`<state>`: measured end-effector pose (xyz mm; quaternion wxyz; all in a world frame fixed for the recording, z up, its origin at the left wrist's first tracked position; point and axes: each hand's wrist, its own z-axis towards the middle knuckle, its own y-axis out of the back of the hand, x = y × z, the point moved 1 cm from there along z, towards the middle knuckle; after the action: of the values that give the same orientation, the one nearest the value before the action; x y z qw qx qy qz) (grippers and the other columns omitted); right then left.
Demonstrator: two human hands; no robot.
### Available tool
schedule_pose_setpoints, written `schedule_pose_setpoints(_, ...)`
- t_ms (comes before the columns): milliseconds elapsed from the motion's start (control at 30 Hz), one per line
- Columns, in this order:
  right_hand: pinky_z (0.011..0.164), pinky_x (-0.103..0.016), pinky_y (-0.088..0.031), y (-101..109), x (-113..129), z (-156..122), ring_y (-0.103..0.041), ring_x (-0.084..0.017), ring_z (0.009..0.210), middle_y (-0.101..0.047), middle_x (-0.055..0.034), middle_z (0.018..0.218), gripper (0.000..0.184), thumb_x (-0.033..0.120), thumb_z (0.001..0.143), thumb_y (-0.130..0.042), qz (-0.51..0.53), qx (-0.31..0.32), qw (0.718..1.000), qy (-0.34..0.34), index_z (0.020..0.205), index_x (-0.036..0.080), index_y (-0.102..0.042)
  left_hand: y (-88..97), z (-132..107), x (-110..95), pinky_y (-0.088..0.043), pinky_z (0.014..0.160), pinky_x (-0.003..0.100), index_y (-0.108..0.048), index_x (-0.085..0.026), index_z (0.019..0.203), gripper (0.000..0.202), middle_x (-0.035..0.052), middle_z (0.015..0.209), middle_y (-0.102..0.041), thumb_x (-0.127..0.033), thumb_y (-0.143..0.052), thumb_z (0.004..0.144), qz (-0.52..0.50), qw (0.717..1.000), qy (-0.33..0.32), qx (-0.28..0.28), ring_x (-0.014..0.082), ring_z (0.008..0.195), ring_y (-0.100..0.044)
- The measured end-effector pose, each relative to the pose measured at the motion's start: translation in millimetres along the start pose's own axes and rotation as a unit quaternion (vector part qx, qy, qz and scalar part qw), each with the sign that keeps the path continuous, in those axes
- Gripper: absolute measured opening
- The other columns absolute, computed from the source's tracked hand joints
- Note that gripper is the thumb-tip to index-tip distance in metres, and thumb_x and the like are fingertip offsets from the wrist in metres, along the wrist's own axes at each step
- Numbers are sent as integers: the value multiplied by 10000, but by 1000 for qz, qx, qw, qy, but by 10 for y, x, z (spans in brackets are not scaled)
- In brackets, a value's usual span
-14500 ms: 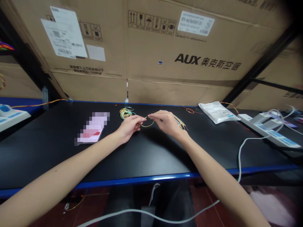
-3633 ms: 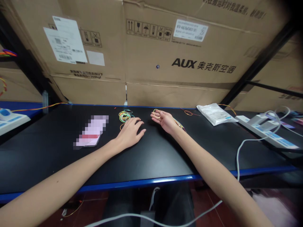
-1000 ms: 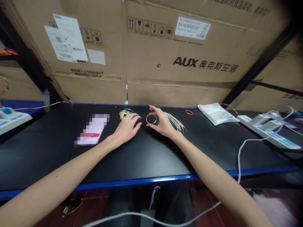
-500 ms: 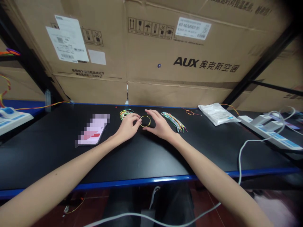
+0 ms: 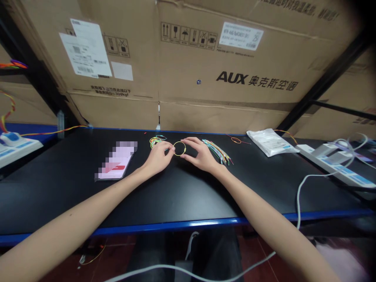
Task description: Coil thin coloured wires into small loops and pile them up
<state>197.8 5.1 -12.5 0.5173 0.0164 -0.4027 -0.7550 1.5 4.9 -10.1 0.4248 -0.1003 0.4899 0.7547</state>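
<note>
The yellow wire loop is pinched at its left edge by the fingertips of the left hand and at its right edge by the right hand, just above the black table. Coiled wires are seen just left of the loop, and a bundle of straight coloured wires just right of it.

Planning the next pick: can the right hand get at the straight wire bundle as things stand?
Probably yes. The bundle lies bare on the table just right of the right hand, nothing between them. But its fingers, with the left hand, hold the loop, so it would have to let go.
</note>
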Motion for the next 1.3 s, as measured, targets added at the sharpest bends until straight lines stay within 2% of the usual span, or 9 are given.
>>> schedule_pose_setpoints(200,998,-416,-475,15,4,3,-579,-234,1121,-595,-105,1193,440,395,792,-708,-1,-5,1000,4,1180,210,-612,-8,8,14,-491,876,398,-646,-183,732,265,67,962,-696,-292,-469,897,12,1000,-5,26,220,949,-618)
schedule_pose_setpoints(300,970,-419,-488,24,7,17,-593,-232,1085,-611,-100,1156,411,396,784,-711,10,-13,1000,-8,1138,204,-626,21,14,23,-486,894,402,-650,-174,840,294,73,954,-682,-340,-426,932,26,999,-19,30,221,958,-610)
schedule_pose_setpoints(467,837,-369,-535,50,16,43,-608,-209,1005,-623,-87,1125,370,386,792,-699,44,-18,998,-46,1108,207,-632,136,10,52,-442,984,434,-558,-179,1194,389,106,1229,-584,-440,-482,916,80,993,-85,33,254,1179,-507)
schedule_pose_setpoints(633,858,-374,-529,67,39,36,-607,-203,1015,-604,-88,1171,379,376,810,-683,79,12,995,-55,1147,213,-618,195,24,77,-371,1065,468,-470,-204,1317,521,122,1340,-507,-489,-537,886,97,979,-162,81,264,1261,-451)
schedule_pose_setpoints(800,873,-378,-524,65,56,29,-598,-206,1026,-602,-88,1177,413,370,806,-691,82,41,995,-38,1179,216,-607,184,37,115,-400,1044,455,-515,-195,1266,487,125,1296,-529,-476,-572,873,84,972,-199,90,258,1220,-486)
schedule_pose_setpoints(1100,881,-382,-526,40,53,0,-609,-204,1005,-596,-102,1186,431,353,830,-662,70,81,994,-26,1225,203,-572,186,35,134,-434,1001,434,-600,-211,1174,438,108,1229,-570,-491,-613,837,93,970,-204,95,256,1152,-527)
schedule_pose_setpoints(1200,855,-377,-538,28,-12,-18,-617,-191,966,-590,-104,1194,434,358,851,-631,58,78,994,-51,1247,202,-546,228,114,283,-425,1005,423,-631,-194,1134,427,109,1194,-592,-502,-595,840,137,974,-167,64,260,1144,-527)
schedule_pose_setpoints(1300,833,-381,-543,25,-90,-33,-621,-184,930,-588,-102,1195,399,357,865,-606,30,63,995,-75,1229,204,-551,310,213,504,-418,989,429,-657,-156,1080,439,125,1131,-620,-505,-600,820,205,975,-84,2,279,1091,-536)
